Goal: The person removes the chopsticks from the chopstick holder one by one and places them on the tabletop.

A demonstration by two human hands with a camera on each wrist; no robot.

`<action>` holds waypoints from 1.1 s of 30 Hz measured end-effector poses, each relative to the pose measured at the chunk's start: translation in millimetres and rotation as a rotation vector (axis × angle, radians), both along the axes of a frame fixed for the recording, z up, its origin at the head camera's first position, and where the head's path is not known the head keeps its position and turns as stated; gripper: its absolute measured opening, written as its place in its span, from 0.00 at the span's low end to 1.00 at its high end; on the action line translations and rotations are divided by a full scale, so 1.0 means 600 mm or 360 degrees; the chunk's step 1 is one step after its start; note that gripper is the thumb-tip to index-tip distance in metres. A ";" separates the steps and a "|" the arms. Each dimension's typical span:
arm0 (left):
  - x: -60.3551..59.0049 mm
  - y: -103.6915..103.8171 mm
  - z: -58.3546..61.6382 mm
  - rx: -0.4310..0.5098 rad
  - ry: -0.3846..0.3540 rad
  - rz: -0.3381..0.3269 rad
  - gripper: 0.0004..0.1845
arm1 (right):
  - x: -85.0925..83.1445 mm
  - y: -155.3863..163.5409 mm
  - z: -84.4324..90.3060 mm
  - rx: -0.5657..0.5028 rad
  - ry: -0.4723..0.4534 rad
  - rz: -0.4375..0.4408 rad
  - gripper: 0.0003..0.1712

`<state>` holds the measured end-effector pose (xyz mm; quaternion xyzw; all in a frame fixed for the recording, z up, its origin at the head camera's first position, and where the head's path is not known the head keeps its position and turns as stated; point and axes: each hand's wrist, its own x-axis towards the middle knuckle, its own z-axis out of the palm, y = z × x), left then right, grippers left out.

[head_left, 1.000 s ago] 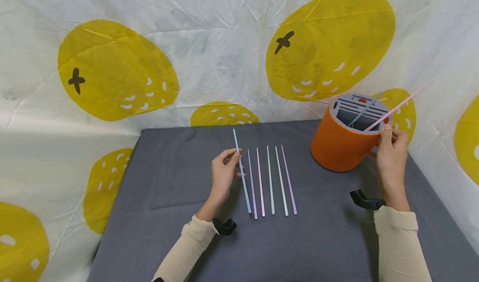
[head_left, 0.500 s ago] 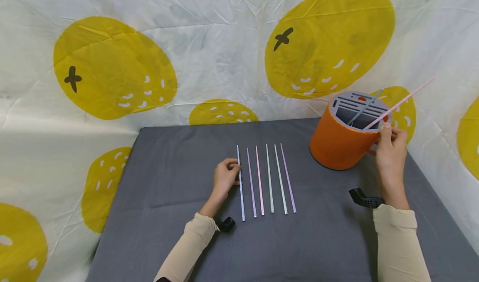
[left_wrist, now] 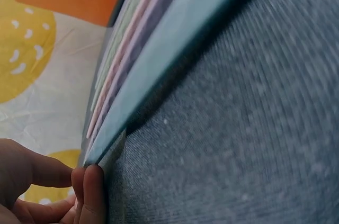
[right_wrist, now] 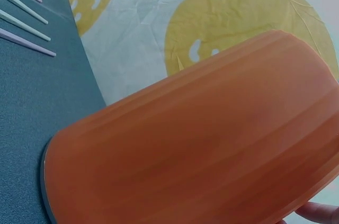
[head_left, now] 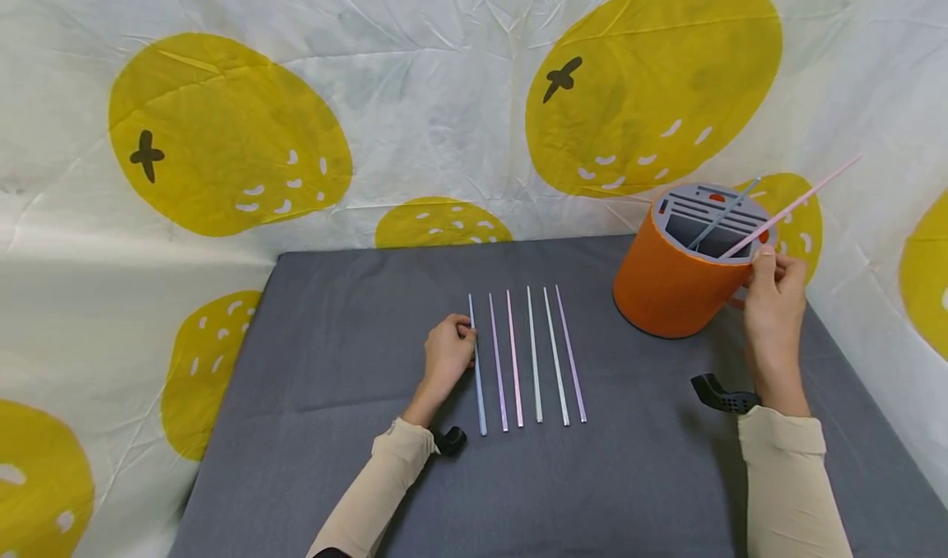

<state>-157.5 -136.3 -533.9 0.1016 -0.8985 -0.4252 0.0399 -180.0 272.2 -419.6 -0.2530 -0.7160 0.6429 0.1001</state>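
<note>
My left hand (head_left: pixel 449 348) has its thumb and finger at the upper part of a thin pale-blue stick (head_left: pixel 480 393), which lies at the left end of a row of sticks. In the left wrist view the fingertips (left_wrist: pixel 93 187) meet the far end of this blue stick (left_wrist: pixel 153 70). On the right, my right hand (head_left: pixel 775 311) grips the rim of an orange cylindrical holder (head_left: pixel 670 282), thumb on top and fingers at its side. A pink stick (head_left: pixel 803 199) and a blue-grey stick (head_left: pixel 729 208) lean out of the holder's slotted grey top.
Several more pastel sticks lie side by side on the dark grey cloth (head_left: pixel 333 459), among them a lilac stick (head_left: pixel 498 360), a pink stick (head_left: pixel 514 360) and a pale green stick (head_left: pixel 535 352). Behind the table hangs a white curtain (head_left: pixel 429 130) with yellow fruit shapes.
My left hand has brought the blue stick down from above the cloth and slightly left, laying it beside the row. The right hand and the holder have stayed in place.
</note>
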 end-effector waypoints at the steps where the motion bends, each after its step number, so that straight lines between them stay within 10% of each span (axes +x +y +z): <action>1: 0.000 0.000 0.000 -0.0019 0.0003 -0.0008 0.11 | 0.000 0.000 0.000 0.0001 0.0003 -0.0005 0.14; 22: -0.009 0.013 0.022 -0.0401 0.0036 -0.0083 0.09 | -0.001 -0.003 0.004 -0.0002 -0.0012 0.0000 0.14; 33: -0.045 0.068 0.096 -0.0449 0.0164 -0.0260 0.14 | -0.001 -0.001 0.002 -0.0009 0.0013 0.0005 0.14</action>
